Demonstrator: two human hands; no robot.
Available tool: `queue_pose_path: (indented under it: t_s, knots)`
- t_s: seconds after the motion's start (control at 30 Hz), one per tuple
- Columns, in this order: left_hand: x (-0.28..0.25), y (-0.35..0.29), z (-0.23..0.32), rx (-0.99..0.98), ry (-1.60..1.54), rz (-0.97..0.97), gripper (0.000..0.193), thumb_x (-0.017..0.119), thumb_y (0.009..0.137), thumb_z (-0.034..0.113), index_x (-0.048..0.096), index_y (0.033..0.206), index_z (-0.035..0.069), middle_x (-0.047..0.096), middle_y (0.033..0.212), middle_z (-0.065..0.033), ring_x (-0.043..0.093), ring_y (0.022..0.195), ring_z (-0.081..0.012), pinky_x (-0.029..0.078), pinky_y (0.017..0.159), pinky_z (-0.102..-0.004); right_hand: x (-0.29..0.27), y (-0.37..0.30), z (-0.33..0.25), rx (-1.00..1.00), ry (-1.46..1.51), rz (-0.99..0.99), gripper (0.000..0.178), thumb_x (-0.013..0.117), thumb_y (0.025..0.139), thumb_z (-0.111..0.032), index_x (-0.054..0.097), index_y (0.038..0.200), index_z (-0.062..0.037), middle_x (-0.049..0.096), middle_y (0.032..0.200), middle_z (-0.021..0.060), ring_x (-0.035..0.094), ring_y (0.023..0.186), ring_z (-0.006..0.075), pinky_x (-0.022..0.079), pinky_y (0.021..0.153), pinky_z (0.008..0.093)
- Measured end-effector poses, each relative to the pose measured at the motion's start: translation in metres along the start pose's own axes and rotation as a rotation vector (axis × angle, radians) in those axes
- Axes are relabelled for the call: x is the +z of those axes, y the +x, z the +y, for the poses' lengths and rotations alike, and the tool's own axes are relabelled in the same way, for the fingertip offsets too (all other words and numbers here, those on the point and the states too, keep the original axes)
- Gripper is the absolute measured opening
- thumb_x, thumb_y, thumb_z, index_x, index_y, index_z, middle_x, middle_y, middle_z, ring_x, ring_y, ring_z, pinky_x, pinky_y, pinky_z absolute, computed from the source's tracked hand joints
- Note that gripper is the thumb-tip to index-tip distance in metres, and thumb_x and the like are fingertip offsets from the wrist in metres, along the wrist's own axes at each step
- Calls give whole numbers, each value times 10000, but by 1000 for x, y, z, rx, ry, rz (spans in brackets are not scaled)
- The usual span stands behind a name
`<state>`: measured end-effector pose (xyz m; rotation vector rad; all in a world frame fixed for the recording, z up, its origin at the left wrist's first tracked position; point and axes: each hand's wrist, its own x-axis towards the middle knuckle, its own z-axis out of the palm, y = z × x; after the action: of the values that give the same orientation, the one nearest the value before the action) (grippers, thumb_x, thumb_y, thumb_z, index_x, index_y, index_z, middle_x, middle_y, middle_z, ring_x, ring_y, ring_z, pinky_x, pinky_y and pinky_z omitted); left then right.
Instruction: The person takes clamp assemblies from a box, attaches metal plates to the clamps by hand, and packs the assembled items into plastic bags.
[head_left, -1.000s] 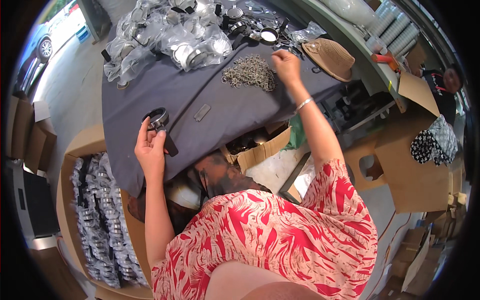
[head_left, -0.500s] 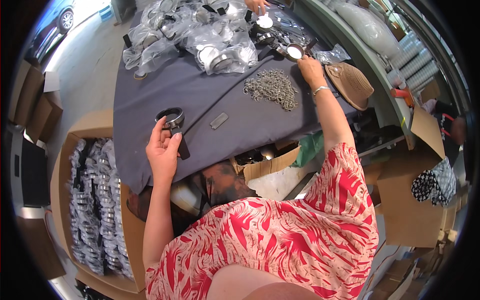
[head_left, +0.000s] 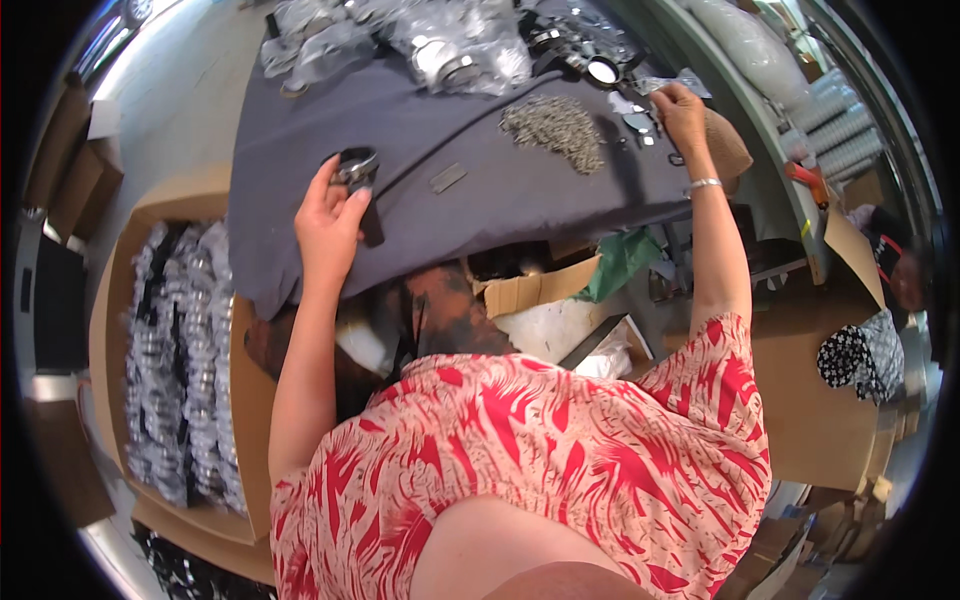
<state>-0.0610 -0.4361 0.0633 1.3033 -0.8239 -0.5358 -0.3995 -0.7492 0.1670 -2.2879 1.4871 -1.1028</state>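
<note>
Hands at a cloth-covered table (head_left: 290,130). The left hand (head_left: 328,215) grasps a black-handled ring piece (head_left: 358,172) toward the table's near-left corner. The right hand (head_left: 682,118), fingers drawn together, is by the right edge, near a round silvery disc (head_left: 638,122); whether it grips anything cannot be told. Between the hands lie a flat dark bar (head_left: 448,178) and heaped chain (head_left: 552,132). Bagged metal parts (head_left: 455,50) crowd the far edge. The right wrist partly covers a tan hat (head_left: 730,145). Red marks on a person's dark garment (head_left: 884,258), far right, are illegible.
</note>
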Motion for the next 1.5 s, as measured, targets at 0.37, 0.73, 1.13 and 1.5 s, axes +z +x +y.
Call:
queue_pose_path:
  t_s: [0.37, 0.73, 1.13, 1.5]
  knots:
    - [3, 6, -1, -28, -111, -60, 536, 627, 760, 55, 405, 1241, -27, 579, 781, -77, 532, 591, -64, 413, 421, -194, 100, -163, -142, -942, -46, -139, 186, 676, 644, -81, 504, 711, -55, 536, 788, 77, 534, 740, 264, 455, 633, 352]
    - [0, 7, -6, -20, -95, -46, 573, 610, 763, 56, 367, 1273, -38, 595, 786, -83, 528, 587, -64, 417, 426, -199, 104, -143, -151, -939, 158, 18, 102, 598, 712, 5, 542, 791, -28, 594, 752, 95, 591, 666, 270, 484, 569, 334]
    - [-2, 4, -2, -15, -89, -100, 688, 614, 776, 34, 243, 1356, 30, 551, 753, -41, 475, 556, -54, 403, 431, -175, 185, -133, -227, -1019, 340, -174, 115, 580, 735, -48, 475, 782, -50, 545, 716, 81, 564, 631, 274, 452, 514, 354]
    - [2, 2, 5, -39, -80, -102, 477, 599, 782, 18, 437, 1230, 6, 545, 750, -7, 466, 548, -18, 386, 424, -157, 180, -139, -225, -1075, 395, -141, 96, 559, 723, -21, 486, 781, -46, 577, 757, 61, 581, 676, 243, 479, 545, 327]
